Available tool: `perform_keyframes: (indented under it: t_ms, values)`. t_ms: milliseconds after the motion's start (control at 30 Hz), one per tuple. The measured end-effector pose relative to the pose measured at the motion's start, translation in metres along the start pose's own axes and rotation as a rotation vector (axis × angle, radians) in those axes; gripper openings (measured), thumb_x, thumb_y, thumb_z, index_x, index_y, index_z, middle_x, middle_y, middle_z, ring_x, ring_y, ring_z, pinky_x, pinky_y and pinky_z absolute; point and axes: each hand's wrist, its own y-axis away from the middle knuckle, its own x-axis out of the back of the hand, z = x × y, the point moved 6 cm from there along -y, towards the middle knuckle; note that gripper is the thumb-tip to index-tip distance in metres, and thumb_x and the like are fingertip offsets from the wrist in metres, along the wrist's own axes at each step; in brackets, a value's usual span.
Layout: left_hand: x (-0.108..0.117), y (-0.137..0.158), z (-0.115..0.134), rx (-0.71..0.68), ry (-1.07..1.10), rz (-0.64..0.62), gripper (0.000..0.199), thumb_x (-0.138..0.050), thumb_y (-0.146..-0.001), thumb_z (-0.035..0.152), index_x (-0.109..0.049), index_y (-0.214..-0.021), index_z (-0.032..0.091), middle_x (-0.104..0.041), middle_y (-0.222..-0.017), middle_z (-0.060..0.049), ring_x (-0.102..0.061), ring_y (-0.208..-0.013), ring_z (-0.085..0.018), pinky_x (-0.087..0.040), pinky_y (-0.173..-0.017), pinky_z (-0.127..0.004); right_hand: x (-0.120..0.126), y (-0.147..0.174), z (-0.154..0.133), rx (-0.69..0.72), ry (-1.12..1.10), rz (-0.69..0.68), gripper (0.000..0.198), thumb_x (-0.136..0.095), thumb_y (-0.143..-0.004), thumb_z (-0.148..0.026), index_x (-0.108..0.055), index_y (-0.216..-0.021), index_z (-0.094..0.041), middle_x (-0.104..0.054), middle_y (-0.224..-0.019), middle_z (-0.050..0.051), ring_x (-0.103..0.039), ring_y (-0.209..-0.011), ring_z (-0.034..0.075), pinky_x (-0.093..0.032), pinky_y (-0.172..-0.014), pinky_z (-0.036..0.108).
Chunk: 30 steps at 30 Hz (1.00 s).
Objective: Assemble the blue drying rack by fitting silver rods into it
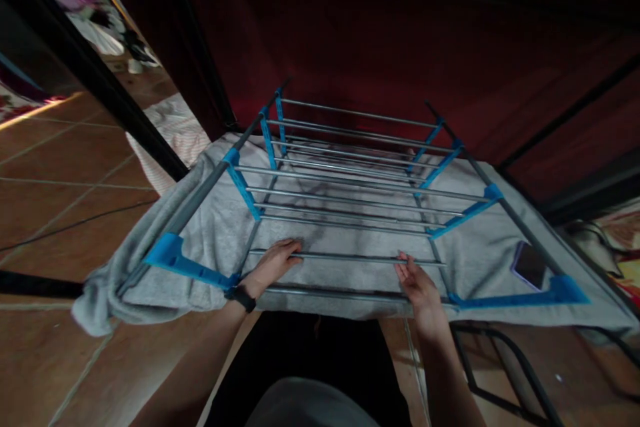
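A: Quick q, what's your L hand [273, 263] up to?

B: My fingers there are pressed tog., tips curled over a thin metal rod [350, 257], pinching it nr its L end. I've a dark wristband [245, 298] on that wrist.

A: And your R hand [417, 285]?

B: Pinching the same rod nr its R end, fingers a bit less tight tog., w/ a short length showing past my hand. Can't tell exactly how my thumb sits on it.

A: Where's the rod, then?

B: Side to side in front of me, inside the tiered rack frame [360, 183], just beyond the nearest crossbar. Can't tell if its ends are seated in anything.

A: And the rack?

B: On a grey blanket [220, 227], right in front of my lap. Metal tubes, w/ blue plastic brackets [243, 190] down both sides; more rods run across b/w them farther off.

A: Anything else nearby?

B: Smartphone [529, 265] on the blanket, by the rack's R side. Dark red backdrop [360, 40] behind it all, tiled floor [45, 153] to my L w/ a thin dark cable [85, 221] across it.
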Motion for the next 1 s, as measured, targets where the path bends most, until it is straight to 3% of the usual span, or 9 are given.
perform_keyframes:
  t_ms: [267, 567, 700, 833, 1000]
  values:
    - [-0.004, -0.007, -0.007, 0.035, -0.003, -0.048, 0.006, -0.063, -0.084, 0.026, -0.062, -0.088, 0.022, -0.064, -0.091, -0.004, -0.062, -0.086, -0.020, -0.048, -0.078, -0.032, -0.001, -0.013, 0.009, -0.074, -0.082, 0.105, 0.018, -0.077, -0.067, -0.022, -0.064, -0.079, -0.019, -0.072, -0.094, 0.004, -0.067, -0.089, 0.014, -0.057, -0.089, 0.035]
    - [-0.007, -0.014, -0.015, 0.061, 0.017, -0.091, 0.006, -0.060, -0.083, 0.028, -0.059, -0.083, 0.023, -0.065, -0.088, -0.003, -0.062, -0.088, -0.021, -0.048, -0.077, -0.033, -0.011, -0.005, 0.007, -0.039, -0.147, 0.070, 0.014, -0.075, -0.070, -0.019, -0.064, -0.078, -0.020, -0.072, -0.092, 0.002, -0.067, -0.086, 0.015, -0.057, -0.088, 0.034]
    - [-0.007, -0.014, -0.016, 0.041, 0.030, -0.097, 0.010, -0.058, -0.084, 0.033, -0.060, -0.085, 0.023, -0.065, -0.089, -0.004, -0.063, -0.088, -0.022, -0.048, -0.079, -0.034, -0.013, -0.007, 0.008, -0.049, -0.189, 0.092, 0.015, -0.076, -0.067, -0.016, -0.062, -0.071, -0.020, -0.073, -0.083, 0.001, -0.066, -0.077, 0.014, -0.059, -0.076, 0.031]
    - [-0.007, -0.010, -0.018, 0.026, 0.023, -0.064, 0.018, -0.055, -0.087, 0.039, -0.063, -0.092, 0.024, -0.067, -0.095, -0.006, -0.063, -0.092, -0.023, -0.049, -0.084, -0.038, -0.016, -0.010, 0.006, -0.028, -0.208, 0.104, 0.022, -0.080, -0.062, -0.018, -0.058, -0.067, -0.021, -0.072, -0.077, 0.000, -0.063, -0.068, 0.013, -0.058, -0.067, 0.029]
    - [-0.007, -0.008, -0.023, -0.001, -0.011, -0.002, 0.031, -0.052, -0.088, 0.052, -0.065, -0.094, 0.024, -0.069, -0.098, -0.007, -0.065, -0.096, -0.026, -0.051, -0.088, -0.040, -0.020, -0.007, 0.006, -0.007, -0.222, 0.124, 0.022, -0.081, -0.060, -0.020, -0.059, -0.065, -0.021, -0.072, -0.080, 0.002, -0.064, -0.069, 0.014, -0.057, -0.069, 0.029]
